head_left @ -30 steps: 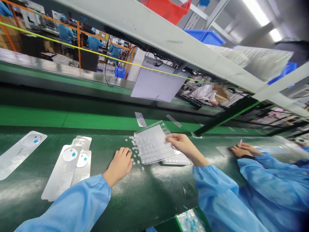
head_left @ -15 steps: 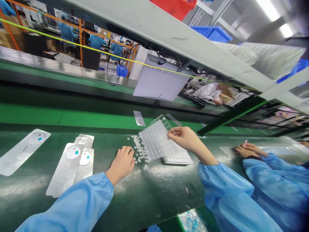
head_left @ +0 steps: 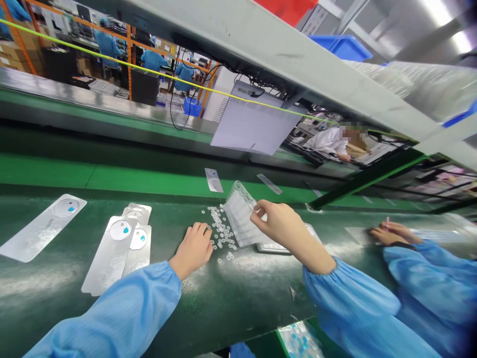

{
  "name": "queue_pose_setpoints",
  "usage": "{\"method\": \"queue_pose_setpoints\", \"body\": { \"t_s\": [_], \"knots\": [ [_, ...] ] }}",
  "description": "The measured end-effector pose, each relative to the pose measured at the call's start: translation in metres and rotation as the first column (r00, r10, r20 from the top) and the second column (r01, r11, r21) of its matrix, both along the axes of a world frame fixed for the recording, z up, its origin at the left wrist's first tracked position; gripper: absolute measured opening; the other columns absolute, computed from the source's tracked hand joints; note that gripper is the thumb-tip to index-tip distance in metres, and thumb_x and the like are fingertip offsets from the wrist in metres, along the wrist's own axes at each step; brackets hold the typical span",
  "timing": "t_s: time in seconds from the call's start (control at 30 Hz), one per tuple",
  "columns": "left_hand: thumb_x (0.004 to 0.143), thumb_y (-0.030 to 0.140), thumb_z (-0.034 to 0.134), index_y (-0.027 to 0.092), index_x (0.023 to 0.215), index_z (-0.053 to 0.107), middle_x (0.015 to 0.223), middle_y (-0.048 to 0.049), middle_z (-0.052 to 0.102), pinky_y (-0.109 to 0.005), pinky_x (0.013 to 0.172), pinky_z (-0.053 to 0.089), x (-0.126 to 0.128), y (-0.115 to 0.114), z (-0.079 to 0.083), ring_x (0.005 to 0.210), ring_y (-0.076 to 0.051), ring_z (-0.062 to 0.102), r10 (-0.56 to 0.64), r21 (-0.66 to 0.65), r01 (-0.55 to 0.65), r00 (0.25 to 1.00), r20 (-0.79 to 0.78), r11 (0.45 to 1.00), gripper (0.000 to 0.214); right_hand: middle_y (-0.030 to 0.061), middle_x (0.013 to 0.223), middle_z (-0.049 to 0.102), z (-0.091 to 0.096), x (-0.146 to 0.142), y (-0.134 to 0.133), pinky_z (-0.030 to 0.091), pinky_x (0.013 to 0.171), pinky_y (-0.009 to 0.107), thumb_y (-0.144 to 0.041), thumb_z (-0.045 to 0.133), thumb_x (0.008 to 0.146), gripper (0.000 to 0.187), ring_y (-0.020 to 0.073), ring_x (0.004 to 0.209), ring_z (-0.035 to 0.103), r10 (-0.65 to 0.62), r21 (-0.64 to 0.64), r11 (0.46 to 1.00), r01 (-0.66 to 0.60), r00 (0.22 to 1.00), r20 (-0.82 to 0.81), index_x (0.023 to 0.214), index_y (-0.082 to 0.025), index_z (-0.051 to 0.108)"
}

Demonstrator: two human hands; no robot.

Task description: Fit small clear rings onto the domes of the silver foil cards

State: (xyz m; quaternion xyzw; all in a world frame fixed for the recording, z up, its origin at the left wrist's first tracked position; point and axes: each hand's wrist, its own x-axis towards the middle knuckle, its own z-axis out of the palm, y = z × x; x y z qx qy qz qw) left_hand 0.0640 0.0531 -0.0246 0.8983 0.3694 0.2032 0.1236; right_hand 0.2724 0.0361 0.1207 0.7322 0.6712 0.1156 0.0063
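My right hand (head_left: 278, 221) pinches the clear dimpled plastic tray (head_left: 240, 215), tilted steeply. Its low edge faces the small clear rings (head_left: 222, 233) spilled leftward. My left hand (head_left: 194, 248) rests flat and empty just beside them.

Co-worker's face (head_left: 352, 135) blurred

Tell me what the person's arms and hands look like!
Both arms wear loose, light blue sleeves with gathered elastic cuffs at the wrists. The left hand and the right hand are bare, with no gloves, rings or watch showing. The sleeves are plain, with no markings to be seen.
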Motion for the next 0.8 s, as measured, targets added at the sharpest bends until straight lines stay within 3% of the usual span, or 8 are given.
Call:
{"method": "queue_pose_setpoints", "body": {
  "t_s": [0.17, 0.33, 0.47, 0.57, 0.67, 0.8],
  "knots": [
    [0.096, 0.019, 0.047, 0.015, 0.114, 0.063, 0.124, -0.0144, 0.062, -0.043, 0.092, 0.047, 0.000, 0.001, 0.001, 0.116, -0.030, 0.053, 0.002, -0.004, -0.002, 1.000, 0.002, 1.000, 0.025, 0.0063, 0.083, 0.076, 0.001, -0.011, -0.007, 0.034, 0.053, 0.029, -0.028, 0.057, 0.091, 0.012, 0.0264, 0.075, 0.071, -0.023, -0.002, 1.000, 0.023, 0.996, 0.089, 0.091, -0.021, 0.067],
    [0.095, 0.018, 0.048, 0.016, 0.114, 0.063, 0.124, -0.0143, 0.062, -0.043, 0.092, 0.048, 0.000, 0.001, 0.000, 0.116, -0.030, 0.053, 0.000, -0.002, 0.000, 1.000, 0.016, 1.000, 0.025, 0.0060, 0.080, 0.076, -0.003, -0.002, -0.016, 0.031, 0.050, 0.028, -0.028, 0.058, 0.088, 0.012, 0.0265, 0.069, 0.071, -0.003, 0.040, 0.999, -0.001, 0.996, 0.094, 0.088, -0.021, 0.068],
    [0.095, 0.018, 0.049, 0.015, 0.115, 0.063, 0.124, -0.0140, 0.062, -0.043, 0.093, 0.048, 0.000, 0.003, -0.003, 0.117, -0.030, 0.053, -0.004, 0.005, 0.004, 1.000, 0.030, 1.000, 0.025, 0.0032, 0.076, 0.076, -0.004, 0.013, -0.021, 0.035, 0.050, 0.028, -0.031, 0.058, 0.084, 0.013, 0.0244, 0.062, 0.070, 0.034, 0.197, 0.980, -0.032, 0.999, -0.004, 0.087, -0.023, 0.068],
    [0.095, 0.018, 0.049, 0.014, 0.115, 0.064, 0.124, -0.0145, 0.062, -0.045, 0.092, 0.048, -0.001, 0.004, -0.005, 0.116, -0.031, 0.053, -0.005, 0.012, 0.005, 0.999, 0.042, 1.000, 0.025, 0.0021, 0.072, 0.075, 0.002, 0.030, -0.023, 0.044, 0.055, 0.030, -0.033, 0.058, 0.081, 0.014, 0.0224, 0.060, 0.069, 0.084, 0.299, 0.954, -0.032, 0.983, -0.166, 0.082, -0.023, 0.068],
    [0.095, 0.017, 0.049, 0.013, 0.114, 0.064, 0.123, -0.0148, 0.063, -0.045, 0.092, 0.049, -0.001, 0.004, -0.007, 0.116, -0.032, 0.054, -0.002, 0.019, 0.001, 0.998, 0.056, 1.000, 0.025, 0.0045, 0.076, 0.075, 0.007, 0.052, -0.028, 0.054, 0.063, 0.032, -0.040, 0.060, 0.081, 0.019, 0.0230, 0.069, 0.072, 0.162, 0.381, 0.924, 0.013, 0.891, -0.425, 0.082, -0.023, 0.068],
    [0.095, 0.017, 0.049, 0.014, 0.114, 0.065, 0.121, -0.0149, 0.063, -0.046, 0.091, 0.049, -0.001, 0.004, -0.008, 0.116, -0.032, 0.054, -0.006, 0.022, 0.004, 0.997, 0.078, 1.000, 0.025, 0.0068, 0.079, 0.076, 0.001, 0.077, -0.037, 0.060, 0.068, 0.035, -0.047, 0.072, 0.073, 0.027, 0.0238, 0.071, 0.073, 0.175, 0.390, 0.906, 0.166, 0.692, -0.700, 0.084, -0.022, 0.071]
  ]
}}
